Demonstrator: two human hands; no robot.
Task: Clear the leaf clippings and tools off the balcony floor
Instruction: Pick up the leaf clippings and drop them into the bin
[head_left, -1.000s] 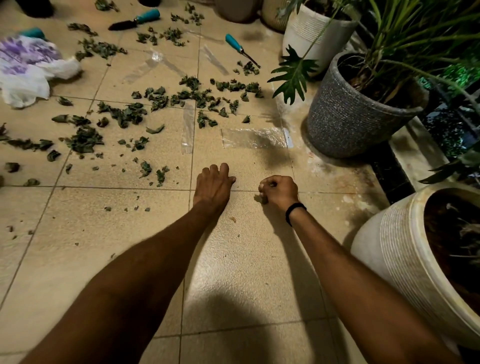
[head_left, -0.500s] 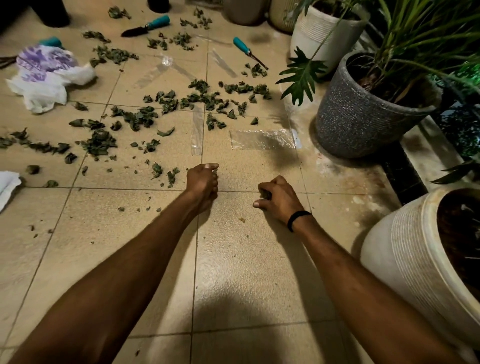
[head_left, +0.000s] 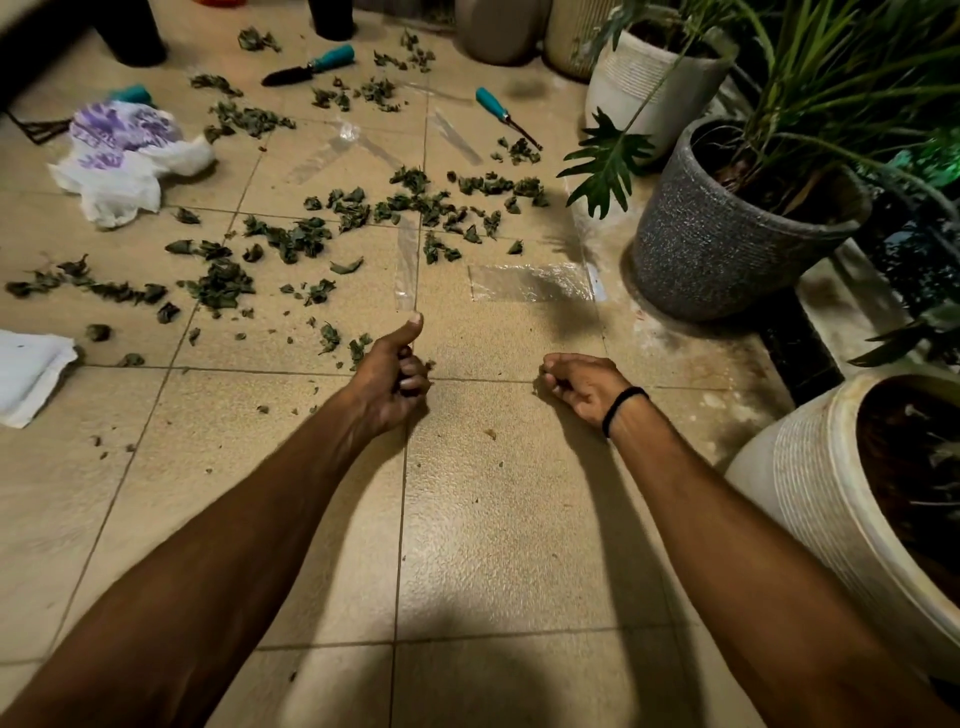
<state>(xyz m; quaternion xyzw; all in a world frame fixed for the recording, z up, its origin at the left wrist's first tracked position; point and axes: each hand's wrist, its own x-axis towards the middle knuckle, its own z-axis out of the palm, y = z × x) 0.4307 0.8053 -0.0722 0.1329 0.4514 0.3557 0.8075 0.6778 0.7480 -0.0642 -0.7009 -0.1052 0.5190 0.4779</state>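
Dark green leaf clippings (head_left: 358, 208) lie scattered over the beige tiled floor beyond both hands. My left hand (head_left: 392, 376) rests on the floor at the near edge of the clippings, thumb up, its curled fingers closed round a few leaf bits. About a tile's width to the right, my right hand (head_left: 582, 387) is a fist on the floor with dark leaf bits in its fingers. A teal-handled trowel (head_left: 306, 67) and a teal-handled weeder (head_left: 501, 111) lie at the far side. Another teal handle (head_left: 132, 93) shows behind the bag.
A white and purple plastic bag (head_left: 124, 156) lies crumpled at far left, with a white cloth (head_left: 26, 374) nearer. Clear tape strips (head_left: 530, 283) stick to the tiles. A grey pot (head_left: 727, 228), a white ribbed pot (head_left: 810, 499) and further pots line the right and back.
My left hand went from flat on the tile to curled with the thumb up, closing on leaf bits. The right fist stayed curled. The view shifted slightly back and left.
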